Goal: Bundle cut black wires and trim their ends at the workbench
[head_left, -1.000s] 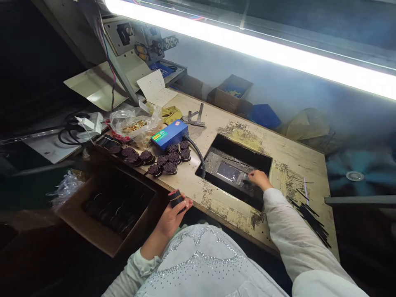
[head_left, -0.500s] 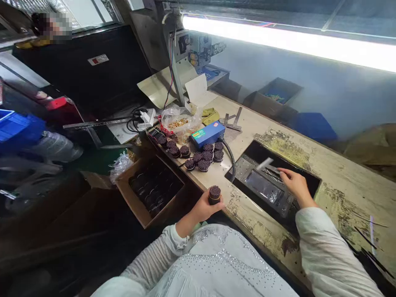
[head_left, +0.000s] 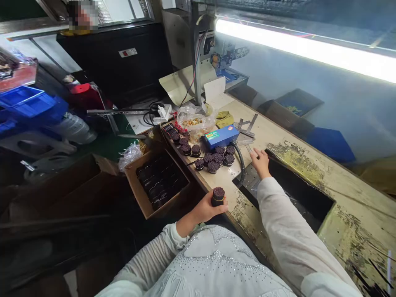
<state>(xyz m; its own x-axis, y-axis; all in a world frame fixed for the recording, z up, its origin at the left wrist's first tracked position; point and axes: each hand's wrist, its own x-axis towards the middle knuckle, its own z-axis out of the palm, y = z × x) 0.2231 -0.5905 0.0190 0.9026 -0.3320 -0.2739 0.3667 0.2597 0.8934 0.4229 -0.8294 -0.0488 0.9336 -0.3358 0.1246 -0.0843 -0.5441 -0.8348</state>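
One left hand, closed round a bundle of thin dark rods, thumb on the near side, fingers round the far side; bundle upright, rod ends facing up, a yellow band about it, held just off the front edge of the worktable. One right hand, fingers extended and loosely parted over the tabletop, near the blue box and its ribbed black hose; a thin strip shows at the fingertips, whether pinched or merely lying beyond them I cannot tell. Further along, two metal squares, overlapping. In front of the blue box, a cluster of banded bundles, standing close together; behind, a clear bag of small gold-coloured pieces. Below the table edge, a carton of dark bundles. Changes against half a second ago: the right hand, then over the recess in the table, is now beyond its corner, toward the squares; its sleeve crosses the recess. The left hand's hold on its bundle is unchanged.
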